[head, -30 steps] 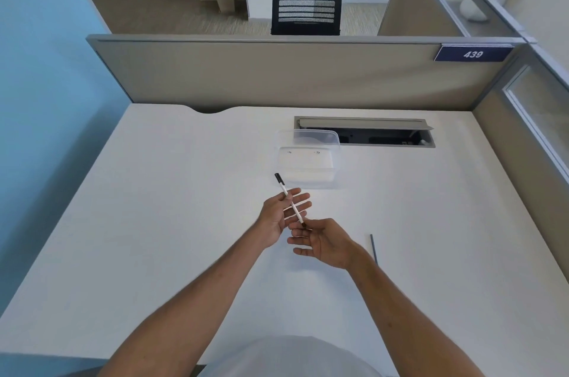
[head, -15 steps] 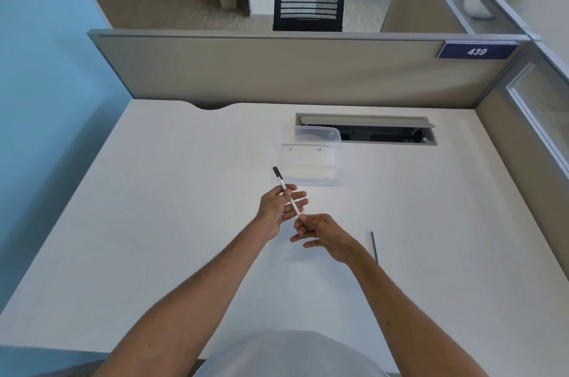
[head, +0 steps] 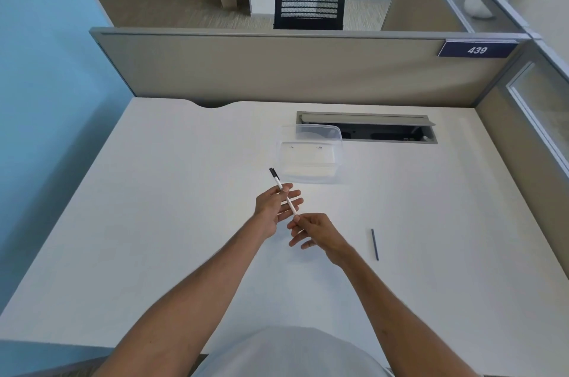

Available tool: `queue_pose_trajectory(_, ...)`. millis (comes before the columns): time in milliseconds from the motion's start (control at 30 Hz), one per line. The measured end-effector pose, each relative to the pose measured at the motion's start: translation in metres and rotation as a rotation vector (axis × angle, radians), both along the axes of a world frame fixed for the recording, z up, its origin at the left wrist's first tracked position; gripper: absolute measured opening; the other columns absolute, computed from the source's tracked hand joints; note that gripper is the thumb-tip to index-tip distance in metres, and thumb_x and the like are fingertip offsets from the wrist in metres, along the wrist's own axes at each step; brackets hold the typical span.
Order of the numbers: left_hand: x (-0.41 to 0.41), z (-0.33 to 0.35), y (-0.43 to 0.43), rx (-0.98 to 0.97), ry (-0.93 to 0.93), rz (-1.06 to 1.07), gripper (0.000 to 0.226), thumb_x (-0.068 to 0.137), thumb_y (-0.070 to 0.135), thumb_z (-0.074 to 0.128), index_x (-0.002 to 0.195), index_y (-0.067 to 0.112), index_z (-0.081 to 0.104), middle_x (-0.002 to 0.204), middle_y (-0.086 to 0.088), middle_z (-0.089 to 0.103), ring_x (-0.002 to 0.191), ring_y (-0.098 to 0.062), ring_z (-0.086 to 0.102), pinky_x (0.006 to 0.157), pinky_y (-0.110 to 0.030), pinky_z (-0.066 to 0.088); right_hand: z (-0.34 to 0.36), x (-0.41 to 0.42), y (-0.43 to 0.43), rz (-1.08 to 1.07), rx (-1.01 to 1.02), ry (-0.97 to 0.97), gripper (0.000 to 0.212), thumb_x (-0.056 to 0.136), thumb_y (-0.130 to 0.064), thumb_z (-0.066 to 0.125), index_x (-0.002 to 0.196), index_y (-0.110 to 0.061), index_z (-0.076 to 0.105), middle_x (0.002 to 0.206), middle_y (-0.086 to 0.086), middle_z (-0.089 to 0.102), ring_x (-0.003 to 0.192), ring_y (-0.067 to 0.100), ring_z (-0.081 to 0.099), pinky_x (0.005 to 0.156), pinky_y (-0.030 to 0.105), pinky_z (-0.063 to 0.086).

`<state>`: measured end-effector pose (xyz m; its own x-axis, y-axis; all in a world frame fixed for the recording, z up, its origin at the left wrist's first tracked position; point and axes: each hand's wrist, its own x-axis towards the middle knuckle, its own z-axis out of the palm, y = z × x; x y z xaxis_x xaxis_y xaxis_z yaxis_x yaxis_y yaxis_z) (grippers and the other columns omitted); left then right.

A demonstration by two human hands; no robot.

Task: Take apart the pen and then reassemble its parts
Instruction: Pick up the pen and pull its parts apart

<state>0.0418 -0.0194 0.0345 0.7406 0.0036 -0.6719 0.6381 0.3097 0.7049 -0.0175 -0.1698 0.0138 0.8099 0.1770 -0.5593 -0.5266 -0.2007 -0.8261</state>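
A slim white pen (head: 284,194) with a black cap at its far end slants above the white desk (head: 172,222). My left hand (head: 272,207) holds its middle between thumb and fingers, the other fingers spread. My right hand (head: 311,230) pinches the pen's near end with thumb and forefinger. A thin dark refill (head: 374,244) lies loose on the desk to the right of my right wrist.
A clear plastic container (head: 311,158) stands just beyond the pen's cap. Behind it is an open cable slot (head: 369,128) in the desk. A beige partition (head: 277,69) closes the back, a blue wall (head: 46,84) the left.
My right hand turned from palm-up to palm-down and now pinches the pen's near end. The left hand keeps its hold on the barrel. The refill has not moved.
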Motion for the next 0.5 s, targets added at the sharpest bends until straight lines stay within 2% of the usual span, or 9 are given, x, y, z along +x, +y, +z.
queue_pose_trajectory(67, -0.001, 0.002, 0.003, -0.03, 0.002, -0.025, 0.033, 0.114, 0.016, 0.056, 0.142, 0.004, 0.069, 0.134, -0.017, 0.079, 0.126, -0.039, 0.077, 0.114, -0.049, 0.059, 0.002, 0.002, -0.002, -0.013, 0.069, 0.084, 0.052, 0.118, -0.042, 0.047, 0.12, -0.001, 0.079, 0.108, 0.016, 0.084, 0.093, 0.03, 0.082, 0.082, 0.038, 0.058)
queue_pose_trajectory(167, -0.004, 0.003, 0.005, -0.07, -0.004, -0.056, 0.036, 0.117, 0.018, 0.05, 0.148, 0.006, 0.064, 0.139, -0.019, 0.076, 0.132, -0.04, 0.073, 0.119, -0.051, 0.054, 0.0, 0.004, -0.004, -0.01, 0.176, 0.226, 0.059, 0.12, -0.041, 0.034, 0.129, -0.003, 0.078, 0.124, 0.014, 0.083, 0.101, 0.026, 0.078, 0.093, 0.042, 0.058)
queue_pose_trajectory(233, -0.007, 0.003, 0.004, -0.085, -0.012, -0.079, 0.038, 0.118, 0.02, 0.046, 0.15, 0.007, 0.061, 0.141, -0.021, 0.075, 0.134, -0.041, 0.072, 0.121, -0.052, 0.053, 0.001, 0.004, -0.004, 0.022, 0.187, 0.245, 0.057, 0.119, -0.036, 0.033, 0.127, -0.003, 0.079, 0.117, 0.01, 0.084, 0.1, 0.025, 0.078, 0.095, 0.042, 0.058)
queue_pose_trajectory(367, -0.01, 0.002, -0.001, -0.105, 0.012, -0.111, 0.038, 0.12, 0.02, 0.041, 0.152, 0.005, 0.056, 0.142, -0.023, 0.073, 0.137, -0.042, 0.07, 0.125, -0.053, 0.049, 0.002, 0.003, -0.002, -0.035, 0.245, 0.221, 0.044, 0.117, -0.028, 0.037, 0.104, -0.01, 0.074, 0.094, 0.005, 0.074, 0.09, 0.023, 0.077, 0.093, 0.043, 0.056)
queue_pose_trajectory(433, -0.011, 0.001, -0.002, -0.096, 0.02, -0.134, 0.04, 0.119, 0.017, 0.041, 0.152, -0.001, 0.056, 0.144, -0.022, 0.073, 0.138, -0.041, 0.069, 0.126, -0.052, 0.048, 0.001, 0.004, -0.004, -0.053, 0.278, 0.246, 0.042, 0.118, -0.027, 0.036, 0.103, -0.011, 0.072, 0.094, 0.005, 0.073, 0.09, 0.023, 0.077, 0.091, 0.042, 0.056)
queue_pose_trajectory(500, -0.013, 0.0, -0.003, -0.089, 0.018, -0.16, 0.041, 0.119, 0.016, 0.04, 0.151, -0.004, 0.057, 0.145, -0.021, 0.072, 0.139, -0.039, 0.069, 0.126, -0.051, 0.048, 0.0, 0.003, -0.005, -0.044, 0.32, 0.285, 0.042, 0.118, -0.027, 0.036, 0.111, -0.01, 0.074, 0.101, 0.005, 0.077, 0.092, 0.023, 0.078, 0.091, 0.041, 0.058)
